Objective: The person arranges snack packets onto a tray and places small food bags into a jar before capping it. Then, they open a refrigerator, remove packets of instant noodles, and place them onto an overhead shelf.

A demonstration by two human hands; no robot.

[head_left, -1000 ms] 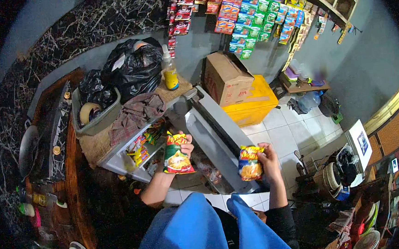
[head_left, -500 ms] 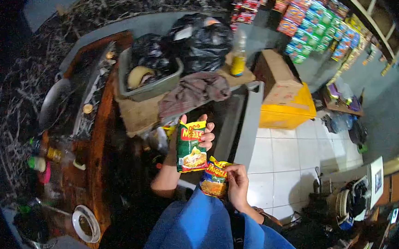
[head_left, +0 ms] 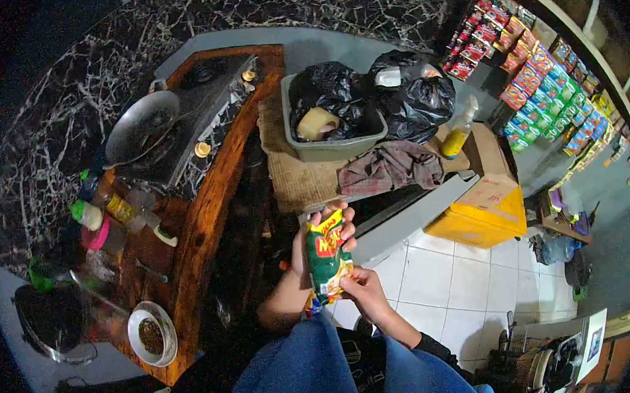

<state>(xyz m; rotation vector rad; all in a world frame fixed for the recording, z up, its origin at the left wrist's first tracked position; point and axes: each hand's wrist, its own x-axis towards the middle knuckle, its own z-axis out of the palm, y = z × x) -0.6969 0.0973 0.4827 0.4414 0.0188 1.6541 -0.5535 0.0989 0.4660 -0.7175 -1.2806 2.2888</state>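
Observation:
My left hand (head_left: 301,252) wraps around a green instant noodle packet (head_left: 327,261) from behind, fingertips curled over its right edge. The packet stands almost upright, with its yellow-and-red printed top facing up. My right hand (head_left: 369,293) is closed at the packet's lower right, thumb pressed on its front. Behind the green packet, only a corner of a blue noodle packet (head_left: 313,304) shows at the bottom; most of it is hidden. Both hands are close together in front of my blue garment (head_left: 298,366).
To the left, a wooden counter (head_left: 207,226) bears a stove with a wok (head_left: 142,128), bottles and a white bowl (head_left: 151,333). Ahead are a grey bin (head_left: 337,147), a checked cloth (head_left: 390,168) and a yellow crate (head_left: 477,218). Sachets (head_left: 542,100) hang on the right.
The view has turned left, so the surroundings sit further right. My right hand has come up against the green packet, and the blue packet has slipped mostly behind it.

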